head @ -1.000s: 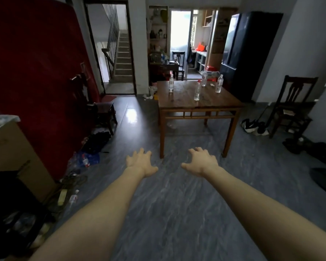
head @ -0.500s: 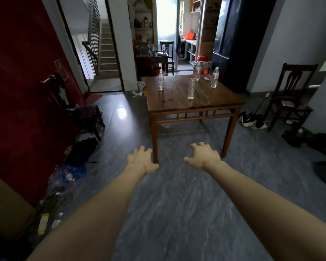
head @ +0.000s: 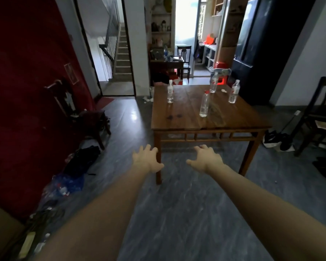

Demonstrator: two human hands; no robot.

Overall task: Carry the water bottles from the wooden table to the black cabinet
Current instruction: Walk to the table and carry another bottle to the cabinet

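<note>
Several clear plastic water bottles stand upright on the wooden table (head: 184, 119) ahead. One bottle (head: 170, 91) is at the left, a red-capped bottle (head: 204, 104) stands nearest, another bottle (head: 213, 83) is at the back and one bottle (head: 234, 91) is at the right. A tall black cabinet (head: 265, 49) stands behind the table's right corner. My left hand (head: 147, 159) and my right hand (head: 205, 159) reach forward over the floor, short of the table's front edge, fingers spread and relaxed, holding nothing.
A dark wooden chair (head: 320, 113) and shoes stand at the right. Another chair (head: 83, 113), a dark bag and blue plastic litter (head: 68, 183) lie along the red wall at the left. Doorways to stairs and a bright back room open behind the table.
The table and bottles have come nearer and grown larger in view. Both hands stay stretched out in front, empty, now close to the table's front edge.
</note>
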